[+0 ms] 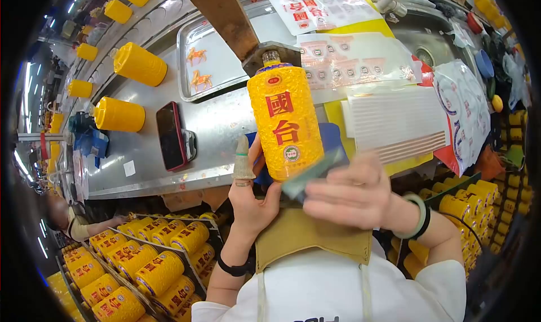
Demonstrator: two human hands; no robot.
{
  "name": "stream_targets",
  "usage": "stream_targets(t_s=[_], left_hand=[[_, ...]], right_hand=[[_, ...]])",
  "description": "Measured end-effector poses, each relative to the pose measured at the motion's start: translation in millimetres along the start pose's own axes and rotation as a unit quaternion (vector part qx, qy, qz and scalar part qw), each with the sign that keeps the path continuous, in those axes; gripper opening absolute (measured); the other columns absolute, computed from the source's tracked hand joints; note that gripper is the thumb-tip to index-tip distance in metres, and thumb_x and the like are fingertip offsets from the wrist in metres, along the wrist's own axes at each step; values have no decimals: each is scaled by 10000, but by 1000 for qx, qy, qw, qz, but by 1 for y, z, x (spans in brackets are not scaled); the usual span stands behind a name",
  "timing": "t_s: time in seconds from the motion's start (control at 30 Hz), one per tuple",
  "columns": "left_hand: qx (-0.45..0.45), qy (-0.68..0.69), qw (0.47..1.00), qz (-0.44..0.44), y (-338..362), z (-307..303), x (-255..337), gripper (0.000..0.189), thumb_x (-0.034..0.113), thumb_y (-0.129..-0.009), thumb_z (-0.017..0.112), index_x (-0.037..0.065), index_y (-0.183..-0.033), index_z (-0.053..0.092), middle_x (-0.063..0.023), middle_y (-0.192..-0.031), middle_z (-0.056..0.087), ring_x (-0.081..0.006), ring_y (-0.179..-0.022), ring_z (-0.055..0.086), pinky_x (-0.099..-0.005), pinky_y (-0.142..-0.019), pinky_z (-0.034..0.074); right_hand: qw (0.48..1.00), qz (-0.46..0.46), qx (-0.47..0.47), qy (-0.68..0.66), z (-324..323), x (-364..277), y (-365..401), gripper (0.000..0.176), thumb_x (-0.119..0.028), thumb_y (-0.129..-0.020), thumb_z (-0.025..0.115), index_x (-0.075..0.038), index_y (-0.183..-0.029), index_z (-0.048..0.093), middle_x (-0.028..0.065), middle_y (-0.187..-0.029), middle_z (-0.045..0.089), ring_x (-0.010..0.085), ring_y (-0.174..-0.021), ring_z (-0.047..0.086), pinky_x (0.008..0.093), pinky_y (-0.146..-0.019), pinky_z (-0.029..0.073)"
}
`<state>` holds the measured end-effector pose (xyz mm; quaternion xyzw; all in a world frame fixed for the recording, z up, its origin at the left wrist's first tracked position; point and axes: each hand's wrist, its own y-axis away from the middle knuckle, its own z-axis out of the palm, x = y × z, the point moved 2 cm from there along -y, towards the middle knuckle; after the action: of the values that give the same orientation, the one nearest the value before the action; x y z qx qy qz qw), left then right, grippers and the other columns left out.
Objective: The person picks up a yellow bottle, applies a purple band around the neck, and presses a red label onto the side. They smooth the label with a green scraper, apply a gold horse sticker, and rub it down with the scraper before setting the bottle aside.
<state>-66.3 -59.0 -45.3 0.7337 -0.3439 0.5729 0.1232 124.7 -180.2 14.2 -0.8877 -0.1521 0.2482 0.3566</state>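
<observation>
A yellow embossed bottle [284,119] with large red characters points its neck away from me, up to a dark metal piece [272,54] on a brown bar. My left hand [249,201] grips the bottle near its base, thumb at the lower edge. One of its fingers wears a ribbed cover with a green band. Over the bottle's lower right edge, my right hand [352,198] holds a flat dark-green pad [313,175], both blurred by motion. A tan apron flap [313,240] lies just below the hands.
Sticker sheets [355,57] and striped strips [397,122] lie at right. Left are a phone [171,136], yellow bottles [140,64] and a tray [183,57] with horse-shaped decals. Crates of bottles [160,274] stand below; another person's arm [101,226] shows at far left.
</observation>
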Motion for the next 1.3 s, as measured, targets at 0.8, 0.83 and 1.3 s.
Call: stream_targets(t_s=[0.8, 0.83, 1.3], left_hand=[[39, -381, 903, 196, -3, 32, 41, 484, 35, -805, 822, 227, -1246, 768, -182, -1547, 453, -402, -1338, 481, -451, -1115, 454], [32, -376, 900, 217, -2, 28, 40, 560, 8, -810, 813, 176, -1336, 719, -180, -1550, 454, -392, -1343, 499, -447, -1123, 462], [59, -45, 993, -90, -4, 9, -2, 945, 1, -803, 851, -10, -1597, 339, -159, -1395, 602, -254, -1236, 632, -398, -1075, 503]], right_hand=[[821, 514, 123, -214, 2, -2, 23, 216, -43, -992, 644, 13, -1200, 625, 115, -1069, 652, 199, -928, 641, 300, -850, 506], [833, 499, 105, -215, 2, -4, 20, 217, -43, -987, 648, 10, -1196, 626, 116, -1052, 646, 204, -918, 639, 300, -844, 504], [926, 241, -28, -290, -26, 2, -70, 235, 33, -960, 606, -25, -1185, 636, 161, -1124, 658, 291, -1017, 655, 352, -893, 518]])
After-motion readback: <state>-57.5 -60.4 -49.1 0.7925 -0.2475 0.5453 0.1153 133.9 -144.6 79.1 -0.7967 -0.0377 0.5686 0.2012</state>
